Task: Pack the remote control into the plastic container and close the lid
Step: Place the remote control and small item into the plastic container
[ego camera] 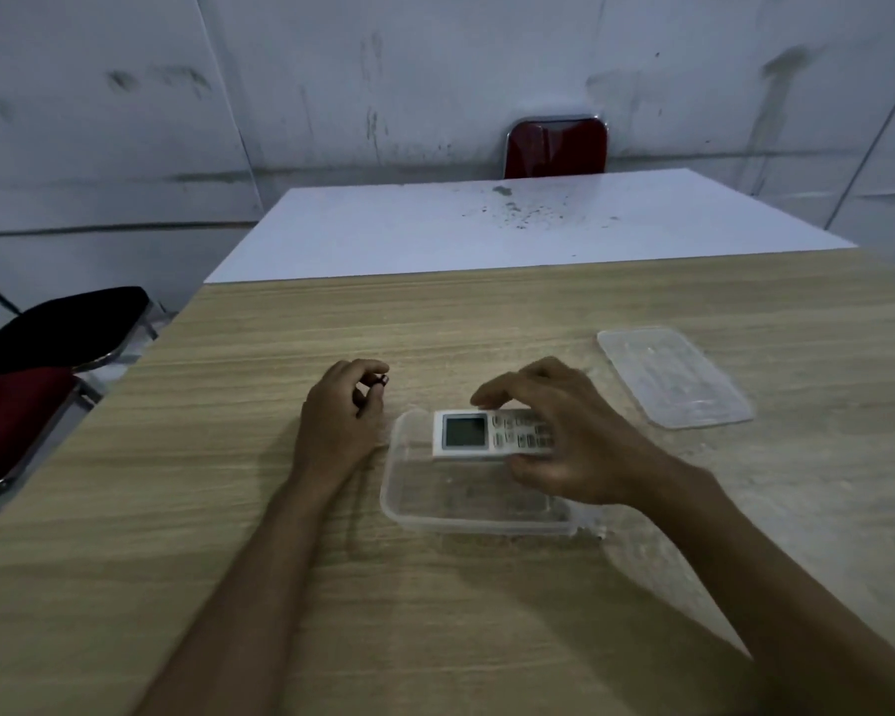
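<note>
While the left hand rests curled on the surface, pinching a small dark object, the right hand grips the remote between thumb and fingers over the open container; the lid lies far right.

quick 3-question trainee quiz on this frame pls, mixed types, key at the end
1. True or false: the lid is already on the container.
2. Which hand holds the remote control?
A. left
B. right
C. both
3. Fill in: the lid lies on the wooden table to the ____ of the container.

Key:
1. False; it lies apart on the table.
2. B; the right hand has its grip on it, over the container. The left hand pinches a small dark object.
3. Right.
</note>
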